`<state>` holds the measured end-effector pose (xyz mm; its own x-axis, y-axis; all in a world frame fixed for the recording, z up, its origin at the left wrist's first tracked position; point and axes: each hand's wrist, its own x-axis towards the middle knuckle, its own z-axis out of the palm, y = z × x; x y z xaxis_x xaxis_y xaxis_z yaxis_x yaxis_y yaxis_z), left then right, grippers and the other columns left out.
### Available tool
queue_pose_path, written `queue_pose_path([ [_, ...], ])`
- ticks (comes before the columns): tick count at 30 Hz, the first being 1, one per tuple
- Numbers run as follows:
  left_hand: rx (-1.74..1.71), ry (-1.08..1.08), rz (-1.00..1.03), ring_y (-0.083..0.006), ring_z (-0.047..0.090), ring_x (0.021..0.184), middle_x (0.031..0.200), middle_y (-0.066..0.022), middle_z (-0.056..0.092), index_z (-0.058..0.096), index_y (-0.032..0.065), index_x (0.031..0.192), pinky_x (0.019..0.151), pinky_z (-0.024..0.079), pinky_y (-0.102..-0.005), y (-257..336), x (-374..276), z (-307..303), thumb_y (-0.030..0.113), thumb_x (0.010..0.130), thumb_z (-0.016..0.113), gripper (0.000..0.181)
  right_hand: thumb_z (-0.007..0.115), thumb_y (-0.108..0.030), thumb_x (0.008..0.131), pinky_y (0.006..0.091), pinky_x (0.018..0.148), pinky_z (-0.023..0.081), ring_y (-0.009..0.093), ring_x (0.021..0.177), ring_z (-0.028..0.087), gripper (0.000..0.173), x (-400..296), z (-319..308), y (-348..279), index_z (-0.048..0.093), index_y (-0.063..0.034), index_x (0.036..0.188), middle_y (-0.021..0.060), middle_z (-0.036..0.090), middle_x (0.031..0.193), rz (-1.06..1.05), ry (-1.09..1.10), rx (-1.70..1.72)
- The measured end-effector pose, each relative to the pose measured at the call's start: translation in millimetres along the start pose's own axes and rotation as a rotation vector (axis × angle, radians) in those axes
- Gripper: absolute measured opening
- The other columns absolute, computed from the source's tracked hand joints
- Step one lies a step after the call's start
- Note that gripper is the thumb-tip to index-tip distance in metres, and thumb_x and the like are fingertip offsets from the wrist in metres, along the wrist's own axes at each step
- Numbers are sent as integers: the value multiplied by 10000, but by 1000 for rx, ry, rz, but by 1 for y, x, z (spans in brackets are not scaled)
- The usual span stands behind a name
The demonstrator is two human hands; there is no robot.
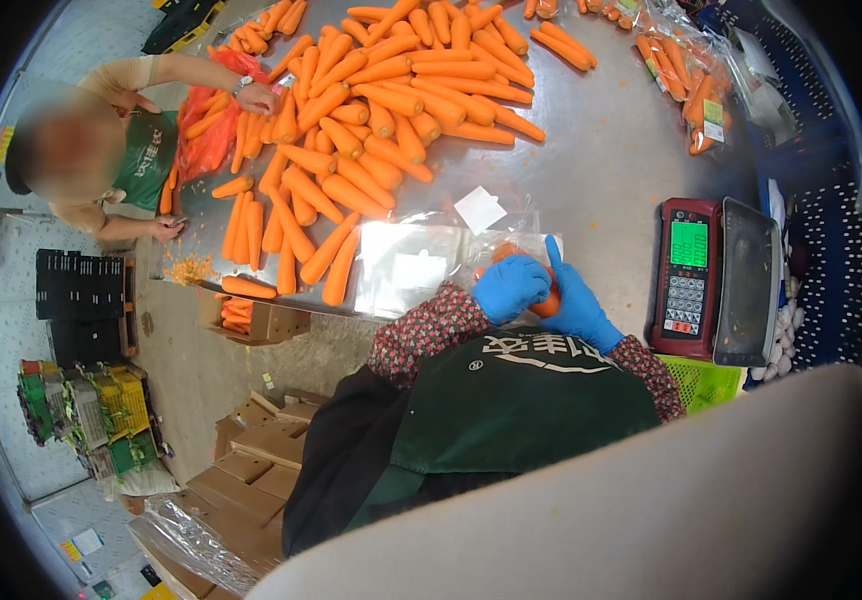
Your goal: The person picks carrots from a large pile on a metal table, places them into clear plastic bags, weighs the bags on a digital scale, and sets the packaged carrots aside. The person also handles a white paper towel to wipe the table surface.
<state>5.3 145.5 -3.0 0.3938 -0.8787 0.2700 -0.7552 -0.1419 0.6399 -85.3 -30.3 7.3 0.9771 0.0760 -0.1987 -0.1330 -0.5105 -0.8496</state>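
Note:
At the table's near edge, a clear plastic bag point(479, 255) with carrots point(547, 303) in it lies between my two blue-gloved hands. My left hand point(512, 288) is bent over the bagged carrots, its fingers curled against them. On the other side, my right hand point(579, 301) grips the same bundle, thumb or forefinger stretched up along it. The fingers partly hide the bag and the carrots. A white square card point(479, 210) lies just beyond the bag. To the left, flat clear bags point(419, 271) lie on the metal table.
A large pile of loose carrots point(378, 97) covers the steel table point(588, 142). A digital scale point(686, 277) stands right, bagged carrots point(701, 112) behind it. Across the left corner, a co-worker's hand point(257, 97) touches carrots. Cardboard boxes point(251, 465) stand on the floor.

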Motion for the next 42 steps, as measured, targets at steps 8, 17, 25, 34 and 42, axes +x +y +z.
queue_pose_path([
  [8,57,880,-330,-335,481,1217,1266,-113,580,645,67,1138,1016,394,-415,46,38,-43,198,804,738,371,851,-118,618,394,1089,373,272,1334,415,1120,-17,5,10,192,-37,1520,167,397,1452,62,244,611],
  [17,-676,65,-866,-202,672,776,912,-141,679,623,-24,1071,698,564,-317,13,53,79,332,987,547,373,822,-145,724,382,950,476,255,1098,556,807,-27,14,64,354,35,1356,191,486,1290,190,735,669],
  [25,-709,-175,-1070,-207,655,554,724,-117,680,650,-17,948,530,551,-334,-42,40,128,277,966,572,304,661,-272,889,378,750,504,262,851,625,428,-64,-7,161,516,-31,1211,134,616,909,382,579,-15],
  [34,-187,-619,-602,-365,669,822,858,-191,690,718,66,887,756,523,-479,-41,2,129,434,909,531,414,579,-251,917,489,705,486,363,828,610,209,-86,-22,180,617,-103,1060,185,602,896,-46,51,-372],
  [42,-1155,-367,-1026,-148,598,619,803,-97,667,661,59,965,526,461,-270,21,65,24,333,947,575,288,502,-270,982,318,598,466,165,624,571,292,-61,-126,73,596,-32,840,74,599,708,220,223,323],
])
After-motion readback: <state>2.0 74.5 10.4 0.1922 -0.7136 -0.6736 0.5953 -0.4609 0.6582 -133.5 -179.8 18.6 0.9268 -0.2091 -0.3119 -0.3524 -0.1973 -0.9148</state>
